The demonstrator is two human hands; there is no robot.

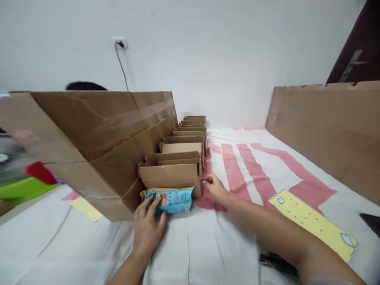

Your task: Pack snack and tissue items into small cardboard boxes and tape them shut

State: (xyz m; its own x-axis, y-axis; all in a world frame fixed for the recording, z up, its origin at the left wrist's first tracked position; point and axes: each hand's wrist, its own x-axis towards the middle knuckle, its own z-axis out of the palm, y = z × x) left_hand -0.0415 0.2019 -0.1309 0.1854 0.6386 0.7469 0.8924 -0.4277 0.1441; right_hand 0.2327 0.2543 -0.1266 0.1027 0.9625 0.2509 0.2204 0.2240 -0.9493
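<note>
A bright blue snack packet (pixel 176 200) leans against the front of the nearest open cardboard box (pixel 169 176). My left hand (pixel 147 221) lies over the packet's left part, its fingers spread and touching the wrapper. At the right side of that box is my right hand (pixel 216 189), with thumb and forefinger pinched together by the cardboard edge. A small reddish bit shows at those fingertips, too small to name. Behind the nearest box, several more open boxes (pixel 187 147) run in a row toward the wall.
A tall cardboard wall (pixel 107 130) flanks the row on the left; another cardboard panel (pixel 326 130) stands at right. A yellow patterned strip (pixel 311 223) lies on the pink-and-white sheet (pixel 237 166). A dark object (pixel 277 263) is partly under my right forearm. Left are red (pixel 41 172) and green (pixel 29 188) items.
</note>
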